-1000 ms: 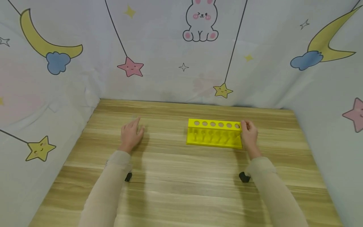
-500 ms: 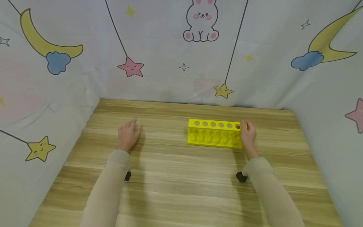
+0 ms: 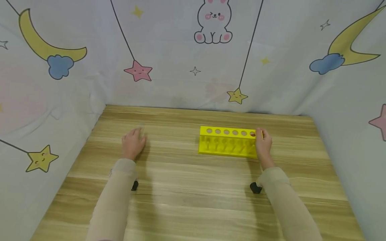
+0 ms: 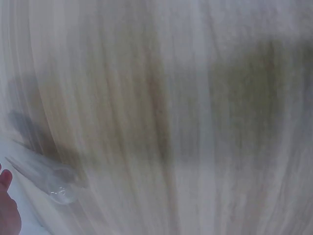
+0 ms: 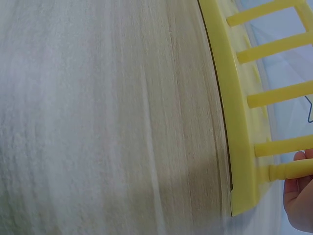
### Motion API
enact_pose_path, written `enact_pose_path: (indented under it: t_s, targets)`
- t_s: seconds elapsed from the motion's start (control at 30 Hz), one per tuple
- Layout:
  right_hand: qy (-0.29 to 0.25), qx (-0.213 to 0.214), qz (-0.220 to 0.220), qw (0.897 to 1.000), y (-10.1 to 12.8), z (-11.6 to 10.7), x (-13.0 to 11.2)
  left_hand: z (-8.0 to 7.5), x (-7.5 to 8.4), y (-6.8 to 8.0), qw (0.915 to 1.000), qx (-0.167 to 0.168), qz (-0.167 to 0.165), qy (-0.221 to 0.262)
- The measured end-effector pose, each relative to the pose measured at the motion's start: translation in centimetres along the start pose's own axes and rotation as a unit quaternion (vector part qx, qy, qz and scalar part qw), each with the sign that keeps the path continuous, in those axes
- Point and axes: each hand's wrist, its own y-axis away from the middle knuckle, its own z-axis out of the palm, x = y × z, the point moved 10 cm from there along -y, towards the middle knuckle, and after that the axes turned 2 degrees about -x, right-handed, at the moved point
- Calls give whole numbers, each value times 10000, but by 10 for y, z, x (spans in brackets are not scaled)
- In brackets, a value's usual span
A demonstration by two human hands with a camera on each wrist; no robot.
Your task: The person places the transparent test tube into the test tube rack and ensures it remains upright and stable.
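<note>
Dim, hazy left wrist view, soft shadows

Rack (image 3: pixel 227 142) yellow; tube (image 4: pixel 58 188) clear; bench (image 3: pixel 193 187) tan, brown wood-grain streaks; sleeves (image 3: pixel 113 197) cream; backdrop (image 3: pixel 172 40) white, printed yellow moons (image 3: pixel 37 42), blue clouds (image 3: pixel 60 66), pink and yellow stars (image 3: pixel 138 71).

A yellow rack (image 3: pixel 228 137) stood upright, with a clear tube (image 4: pixel 50 183) well apart to its left.
The rack sat on the desk (image 3: pixel 193 187), six round holes lining its top and rods rising from its base; the tube showed a glossy rounded end.
</note>
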Motion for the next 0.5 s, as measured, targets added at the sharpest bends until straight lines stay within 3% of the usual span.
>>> enact_pose_path:
  t_s: [0.5]
  targets:
    - [-73,-95,121,9999,2,1,0,5,-18,-4,9986,-157,-495,55]
